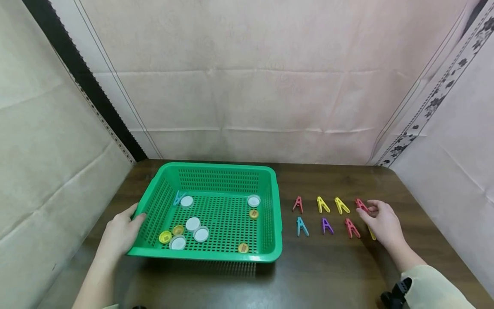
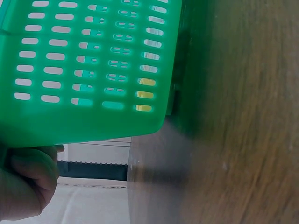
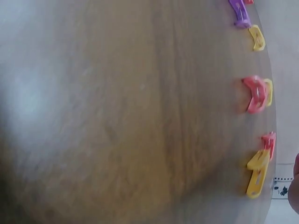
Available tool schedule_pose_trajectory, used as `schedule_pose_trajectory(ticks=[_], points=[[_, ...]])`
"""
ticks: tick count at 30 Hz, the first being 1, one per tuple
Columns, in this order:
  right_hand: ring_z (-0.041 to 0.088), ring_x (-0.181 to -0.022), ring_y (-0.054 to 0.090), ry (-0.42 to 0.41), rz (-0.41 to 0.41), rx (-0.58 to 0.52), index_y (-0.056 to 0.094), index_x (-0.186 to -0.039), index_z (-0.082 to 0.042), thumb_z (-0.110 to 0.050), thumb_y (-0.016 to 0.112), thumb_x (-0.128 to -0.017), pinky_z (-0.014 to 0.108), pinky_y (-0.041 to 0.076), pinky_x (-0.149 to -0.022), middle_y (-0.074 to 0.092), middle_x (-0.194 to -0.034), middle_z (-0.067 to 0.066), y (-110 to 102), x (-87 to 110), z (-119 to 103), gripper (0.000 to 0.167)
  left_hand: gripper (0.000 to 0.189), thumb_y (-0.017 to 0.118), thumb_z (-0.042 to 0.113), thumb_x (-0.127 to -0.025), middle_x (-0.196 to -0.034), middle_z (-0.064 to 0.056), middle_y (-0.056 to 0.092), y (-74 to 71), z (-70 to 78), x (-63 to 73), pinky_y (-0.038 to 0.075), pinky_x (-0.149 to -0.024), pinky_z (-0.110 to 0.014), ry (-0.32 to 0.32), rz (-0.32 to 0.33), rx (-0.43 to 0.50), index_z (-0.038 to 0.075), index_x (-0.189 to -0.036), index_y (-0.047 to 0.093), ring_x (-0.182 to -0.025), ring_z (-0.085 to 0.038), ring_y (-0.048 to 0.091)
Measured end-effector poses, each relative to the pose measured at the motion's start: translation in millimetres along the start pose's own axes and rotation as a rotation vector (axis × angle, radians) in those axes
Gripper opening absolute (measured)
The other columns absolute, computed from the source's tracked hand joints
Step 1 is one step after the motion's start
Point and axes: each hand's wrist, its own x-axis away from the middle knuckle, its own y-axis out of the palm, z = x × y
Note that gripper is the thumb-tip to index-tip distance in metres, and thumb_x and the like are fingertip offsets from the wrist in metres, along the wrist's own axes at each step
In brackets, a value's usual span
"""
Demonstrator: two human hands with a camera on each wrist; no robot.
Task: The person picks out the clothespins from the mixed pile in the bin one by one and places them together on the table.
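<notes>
My left hand [image 1: 121,229] grips the left rim of a green plastic basket [image 1: 275,214], thumb over the edge; the left wrist view shows its curled fingers [image 2: 39,168] beside the slotted wall. My right hand [image 1: 384,225] hovers over the right end of two rows of small clothespins, its thumb and fingertips close around a red clothespin [image 1: 361,205] in the head view. A yellow clothespin [image 3: 256,182] lies partly under that hand. In the right wrist view, a fingertip [image 3: 294,191] at the right edge shows apart from the clothespins.
More clothespins lie to the left: red [image 1: 297,204], yellow [image 1: 322,204], blue [image 1: 302,226], purple [image 1: 326,225]. Inside the basket are several white caps [image 1: 193,224], yellow discs [image 1: 165,237] and a blue clothespin [image 1: 178,198]. Pale cloth walls [image 1: 239,98] enclose the brown table [image 1: 308,279].
</notes>
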Motion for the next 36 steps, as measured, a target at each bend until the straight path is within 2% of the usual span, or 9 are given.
schedule_pose_trajectory(ticks=[11, 22, 30, 36], points=[[0.035, -0.09, 0.053, -0.019, -0.026, -0.024, 0.05, -0.119, 0.012, -0.031, 0.061, -0.091, 0.05, 0.043, -0.075, 0.052, -0.101, 0.024, 2.0, -12.1, -19.1, 0.053, 0.065, 0.032, 0.04, -0.1, -0.125, -0.032, 0.047, 0.2, 0.5, -1.5, 0.039, -0.06, -0.034, -0.016, -0.006, 0.003, -0.006, -0.144, 0.026, -0.08, -0.03, 0.052], [0.034, -0.089, 0.054, -0.044, -0.043, -0.027, 0.052, -0.117, 0.014, -0.028, 0.061, -0.091, 0.051, 0.043, -0.077, 0.053, -0.099, 0.023, 10.8, -11.9, -21.7, 0.05, 0.065, 0.032, 0.04, -0.1, -0.125, -0.034, 0.046, -1.4, -0.4, -0.6, 0.039, -0.059, -0.034, -0.016, -0.019, -0.006, -0.007, -0.144, 0.026, -0.08, -0.03, 0.052], [0.034, -0.089, 0.054, -0.051, -0.053, -0.02, 0.052, -0.117, 0.013, -0.028, 0.061, -0.091, 0.051, 0.043, -0.077, 0.054, -0.099, 0.022, 15.6, -13.3, -20.4, 0.049, 0.064, 0.033, 0.039, -0.1, -0.109, -0.028, 0.055, 0.3, -1.7, 3.1, 0.038, -0.055, -0.033, -0.028, -0.027, 0.015, -0.007, -0.144, 0.025, -0.066, -0.023, 0.05], [0.034, -0.09, 0.053, -0.049, -0.073, -0.011, 0.052, -0.118, 0.012, -0.027, 0.061, -0.091, 0.05, 0.043, -0.076, 0.053, -0.099, 0.022, 15.0, -18.1, -21.9, 0.048, 0.063, 0.033, 0.038, -0.1, -0.12, -0.032, 0.051, 1.0, 0.9, 0.2, 0.038, -0.057, -0.033, -0.003, 0.005, -0.004, -0.007, -0.143, 0.028, -0.074, -0.027, 0.052]])
